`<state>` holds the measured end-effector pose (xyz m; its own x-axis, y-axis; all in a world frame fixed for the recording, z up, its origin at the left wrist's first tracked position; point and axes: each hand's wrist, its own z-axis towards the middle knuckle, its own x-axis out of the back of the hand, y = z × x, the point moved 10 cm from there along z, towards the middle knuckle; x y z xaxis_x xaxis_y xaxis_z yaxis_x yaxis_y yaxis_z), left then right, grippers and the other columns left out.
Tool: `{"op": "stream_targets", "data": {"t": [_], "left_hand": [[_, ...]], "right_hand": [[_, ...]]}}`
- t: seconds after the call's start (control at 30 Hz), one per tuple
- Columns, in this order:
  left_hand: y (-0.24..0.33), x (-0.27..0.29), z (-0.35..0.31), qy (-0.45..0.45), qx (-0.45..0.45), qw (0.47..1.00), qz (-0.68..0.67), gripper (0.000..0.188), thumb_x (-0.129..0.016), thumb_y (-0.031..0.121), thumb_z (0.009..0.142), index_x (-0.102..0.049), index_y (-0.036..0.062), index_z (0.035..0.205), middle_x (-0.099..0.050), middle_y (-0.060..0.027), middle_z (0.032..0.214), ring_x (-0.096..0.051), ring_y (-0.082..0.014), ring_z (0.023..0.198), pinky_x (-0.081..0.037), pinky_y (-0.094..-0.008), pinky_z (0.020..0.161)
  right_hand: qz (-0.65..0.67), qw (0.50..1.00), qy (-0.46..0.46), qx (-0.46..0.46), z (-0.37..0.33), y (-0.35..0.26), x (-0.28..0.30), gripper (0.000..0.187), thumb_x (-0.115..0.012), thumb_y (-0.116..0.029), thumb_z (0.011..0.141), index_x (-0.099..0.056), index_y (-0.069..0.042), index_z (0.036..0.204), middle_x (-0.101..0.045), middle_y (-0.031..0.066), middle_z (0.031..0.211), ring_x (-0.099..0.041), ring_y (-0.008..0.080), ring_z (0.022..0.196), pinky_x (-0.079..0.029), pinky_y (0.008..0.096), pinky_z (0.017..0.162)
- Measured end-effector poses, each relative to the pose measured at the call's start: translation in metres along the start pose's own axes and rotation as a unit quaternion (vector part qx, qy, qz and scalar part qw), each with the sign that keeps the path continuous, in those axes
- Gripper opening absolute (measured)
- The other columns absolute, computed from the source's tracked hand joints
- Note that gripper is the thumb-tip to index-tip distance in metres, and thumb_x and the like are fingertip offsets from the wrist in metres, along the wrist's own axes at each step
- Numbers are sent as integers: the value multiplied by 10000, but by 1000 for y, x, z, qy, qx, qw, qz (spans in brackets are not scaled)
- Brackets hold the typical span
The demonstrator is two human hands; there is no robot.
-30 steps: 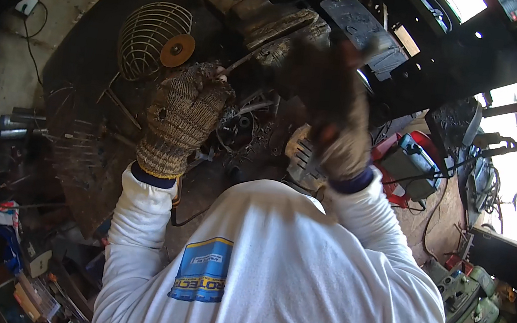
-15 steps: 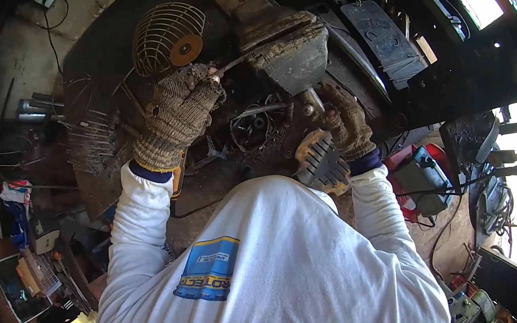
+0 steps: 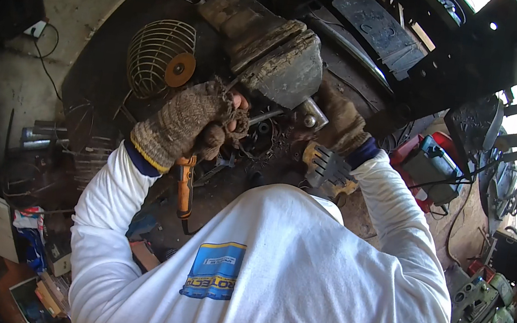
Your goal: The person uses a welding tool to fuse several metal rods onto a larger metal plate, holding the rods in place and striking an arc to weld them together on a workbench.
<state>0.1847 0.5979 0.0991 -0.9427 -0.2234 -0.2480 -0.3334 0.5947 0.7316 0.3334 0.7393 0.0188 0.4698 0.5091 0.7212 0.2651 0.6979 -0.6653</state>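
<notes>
My left hand [image 3: 189, 116], in a worn brown knitted glove with bare fingertips showing, is closed beside the jaws of a bench vise [image 3: 284, 67]. What lies inside its fingers is hidden. A grey metal bar [image 3: 265, 117] runs from those fingertips toward the vise screw [image 3: 309, 121]. My right hand [image 3: 342, 120], gloved the same way, is at the right of the screw; its fingers are dark and blurred. Below my left wrist is an orange and black power tool [image 3: 185, 188] with a cord. A slotted tan and dark piece [image 3: 328, 167] shows below my right hand.
A wire cage [image 3: 159, 50] with a round brown disc [image 3: 180, 69] stands at the left of the vise. Several thin rods [image 3: 92, 156] lie farther left. A red and grey case [image 3: 431, 168] sits at the right, and green machinery [image 3: 482, 322] is at the lower right.
My left hand has moved right and down, to the end of the grey bar, uncovering the power tool. My right hand has shifted slightly, showing more of the vise screw.
</notes>
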Motion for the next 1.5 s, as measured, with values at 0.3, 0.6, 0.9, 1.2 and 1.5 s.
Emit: {"op": "stream_targets", "data": {"t": [0.3,0.6,0.9,1.2,1.5], "left_hand": [[23,1,6,-2,-64,983,173,338,-670,324,918,-636,12,1043,-584,-13,729,-531,-72,631,-441,-220,572],[24,8,6,41,-115,978,167,280,-663,296,923,-640,29,1008,-628,-18,803,-555,-76,655,-468,-234,602],[20,11,2,87,-95,983,129,217,-667,242,919,-633,42,998,-624,-30,850,-578,-84,664,-484,-236,584],[16,2,-2,123,-117,985,-42,203,-659,217,919,-614,46,1019,-600,-20,822,-577,-94,662,-461,-221,505],[4,11,3,90,-134,980,-114,135,-650,164,934,-634,42,991,-634,-32,859,-586,-102,708,-495,-239,627]], "right_hand": [[-58,997,-23,-46,9,-7,5,717,-748,-256,737,-461,-86,1371,-676,194,1071,-661,357,973,-532,396,831],[-211,965,-152,-46,9,8,18,710,-681,-208,779,-397,-137,1425,-682,199,1008,-677,374,868,-551,403,765],[396,909,97,-88,-9,14,-46,714,-735,-329,819,-411,-53,1392,-575,123,1278,-575,281,1166,-466,383,1011],[633,748,138,-141,-26,35,-91,756,-722,-417,852,-387,-3,1389,-574,109,1240,-574,199,1080,-473,329,960],[601,763,206,-121,-14,5,-62,595,-613,-97,920,-297,-61,1422,-528,129,1301,-570,245,1167,-504,355,997]]}}
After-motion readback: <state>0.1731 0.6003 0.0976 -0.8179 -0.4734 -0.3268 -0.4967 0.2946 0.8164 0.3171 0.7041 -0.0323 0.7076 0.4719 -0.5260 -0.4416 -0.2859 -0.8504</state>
